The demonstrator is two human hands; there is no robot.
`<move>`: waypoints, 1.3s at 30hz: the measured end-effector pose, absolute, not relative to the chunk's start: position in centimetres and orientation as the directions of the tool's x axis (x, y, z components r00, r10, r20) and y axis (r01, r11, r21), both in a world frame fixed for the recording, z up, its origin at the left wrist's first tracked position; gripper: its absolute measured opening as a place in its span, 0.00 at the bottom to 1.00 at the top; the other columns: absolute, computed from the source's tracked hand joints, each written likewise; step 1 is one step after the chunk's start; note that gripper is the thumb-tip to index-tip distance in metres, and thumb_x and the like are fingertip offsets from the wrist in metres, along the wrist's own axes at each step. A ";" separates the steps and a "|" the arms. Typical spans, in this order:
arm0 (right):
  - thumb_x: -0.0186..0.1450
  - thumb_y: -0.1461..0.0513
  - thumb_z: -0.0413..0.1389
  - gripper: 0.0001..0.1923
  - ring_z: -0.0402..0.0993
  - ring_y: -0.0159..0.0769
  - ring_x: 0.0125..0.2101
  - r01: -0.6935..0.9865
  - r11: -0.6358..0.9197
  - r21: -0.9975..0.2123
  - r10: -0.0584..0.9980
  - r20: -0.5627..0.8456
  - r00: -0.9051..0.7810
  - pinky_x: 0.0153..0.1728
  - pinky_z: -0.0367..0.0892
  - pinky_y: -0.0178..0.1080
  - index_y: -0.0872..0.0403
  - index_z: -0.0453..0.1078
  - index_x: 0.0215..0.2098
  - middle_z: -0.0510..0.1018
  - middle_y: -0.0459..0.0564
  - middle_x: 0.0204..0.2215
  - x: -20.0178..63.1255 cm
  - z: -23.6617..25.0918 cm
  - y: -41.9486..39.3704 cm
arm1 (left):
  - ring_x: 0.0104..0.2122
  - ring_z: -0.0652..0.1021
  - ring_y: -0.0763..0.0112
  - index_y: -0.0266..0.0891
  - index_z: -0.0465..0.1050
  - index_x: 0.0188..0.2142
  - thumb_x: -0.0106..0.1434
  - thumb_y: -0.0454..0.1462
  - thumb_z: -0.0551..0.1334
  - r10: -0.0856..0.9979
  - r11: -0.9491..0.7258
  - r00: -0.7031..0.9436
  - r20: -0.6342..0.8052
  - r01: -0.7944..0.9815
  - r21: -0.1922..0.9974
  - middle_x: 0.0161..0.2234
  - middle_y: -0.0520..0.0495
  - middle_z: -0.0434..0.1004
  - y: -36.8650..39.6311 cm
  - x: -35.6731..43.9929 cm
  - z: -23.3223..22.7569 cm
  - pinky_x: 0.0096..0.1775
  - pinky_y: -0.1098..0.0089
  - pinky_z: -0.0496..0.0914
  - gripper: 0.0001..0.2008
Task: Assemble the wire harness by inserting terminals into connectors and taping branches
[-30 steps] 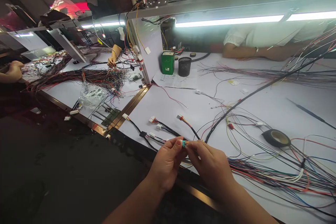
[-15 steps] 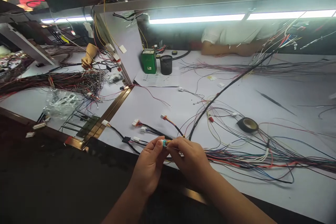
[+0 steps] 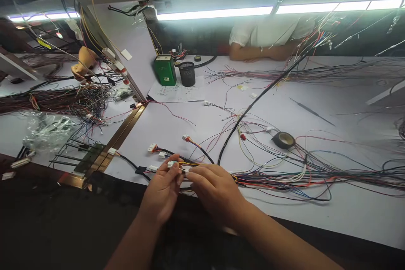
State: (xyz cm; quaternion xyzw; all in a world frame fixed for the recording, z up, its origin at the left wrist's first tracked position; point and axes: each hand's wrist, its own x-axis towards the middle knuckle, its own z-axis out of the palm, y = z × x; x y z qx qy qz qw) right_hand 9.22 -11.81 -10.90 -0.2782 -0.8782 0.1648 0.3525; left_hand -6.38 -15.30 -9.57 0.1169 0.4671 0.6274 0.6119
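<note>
Both hands are meeting at the near edge of the white bench, just above its surface, which is keeping the small white connector close to the eye and its wires slack rather than stretched. The left hand is pinching that connector between thumb and forefinger, fingers narrowed tightly onto it, with the wrist bent up from the dark edge below. The right hand is lying palm down, its fingers curling in toward the left hand and closing on the yellow and orange wires that are running out of the connector; whether a second small white piece is sitting under those fingertips cannot be told. The wires are trailing rightward into the loose wire harness spread over the bench, so the bundle is bearing its own weight. Other white connectors are lying just beyond the hands, a roll of black tape is resting farther right, and a green box and a black mesh cup are standing well back. Across the bench, another person's forearm is resting on the surface.
</note>
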 end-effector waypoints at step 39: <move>0.65 0.56 0.54 0.08 0.72 0.36 0.32 0.637 0.267 -0.723 0.962 0.159 -0.223 0.32 0.67 0.38 0.50 0.72 0.33 0.76 0.48 0.31 23.8 -9.9 -6.1 | 0.44 0.70 0.60 0.43 0.79 0.32 0.62 0.41 0.60 0.976 -0.219 0.182 0.122 0.779 0.588 0.43 0.41 0.67 -13.7 -1.1 -11.6 0.45 0.60 0.68 0.09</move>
